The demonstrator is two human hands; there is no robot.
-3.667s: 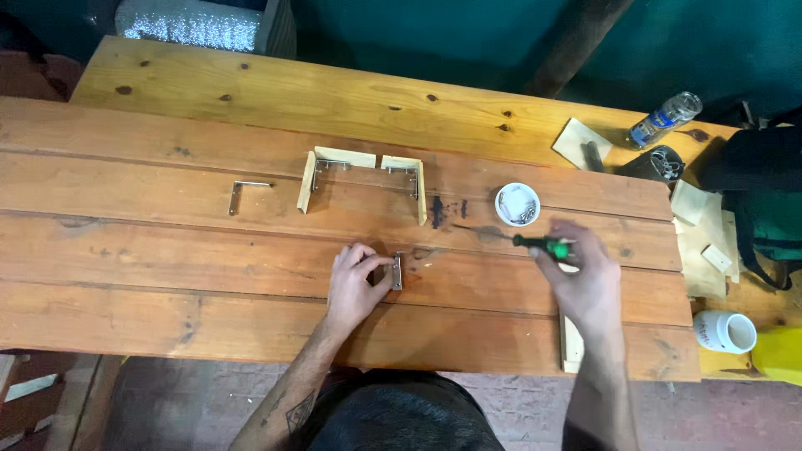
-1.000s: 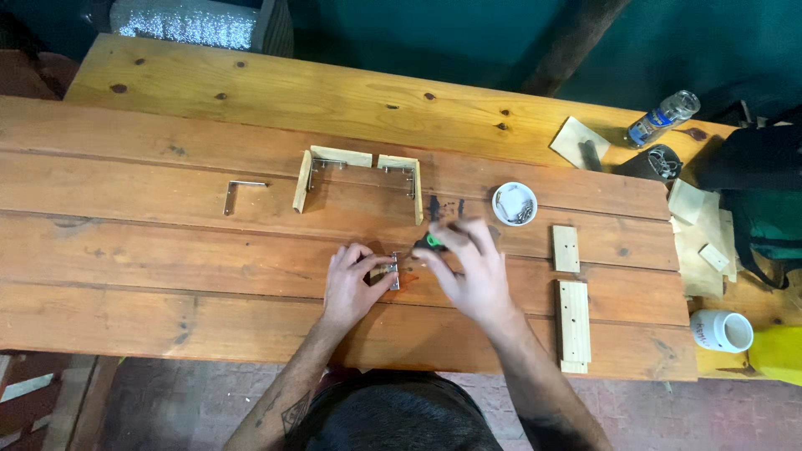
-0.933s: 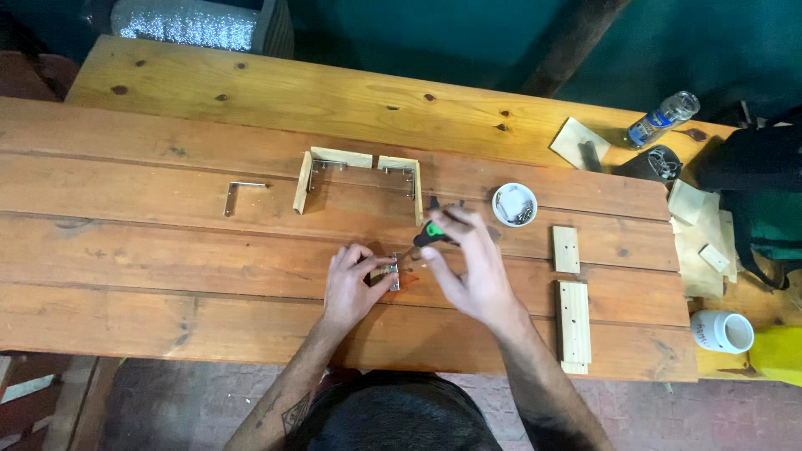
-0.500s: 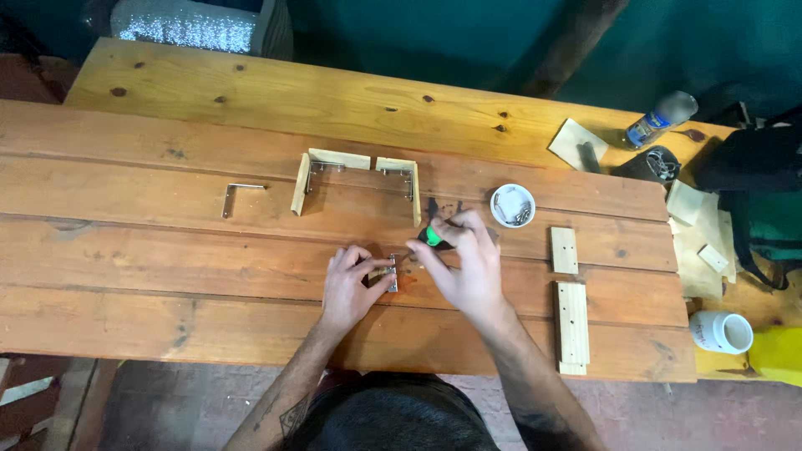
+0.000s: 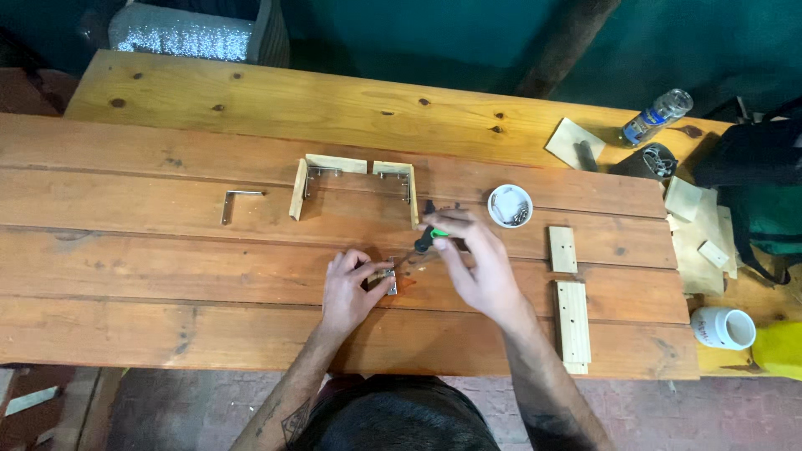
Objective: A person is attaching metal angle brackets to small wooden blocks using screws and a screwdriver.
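Note:
My left hand (image 5: 349, 286) presses down on a small metal bracket (image 5: 390, 278) that lies on the wooden table (image 5: 167, 276); its fingers pinch the bracket's left side. My right hand (image 5: 476, 263) grips a green-and-black screwdriver (image 5: 428, 238), tilted with its tip down at the bracket. Just beyond the hands stands a partly built wooden frame (image 5: 355, 179) of pale slats with metal corner brackets.
A small white tub of screws (image 5: 510, 205) sits right of the frame. Two pale wood slats (image 5: 572, 309) lie at the right. A loose L-bracket (image 5: 236, 203) lies left. A white cup (image 5: 723, 327), bottle (image 5: 657, 117), wood scraps and a dark bag (image 5: 752, 192) crowd the far right.
My right hand came from the right side of the table with the screwdriver to the bracket under my left hand, and has since shifted slightly. The left hand stayed put.

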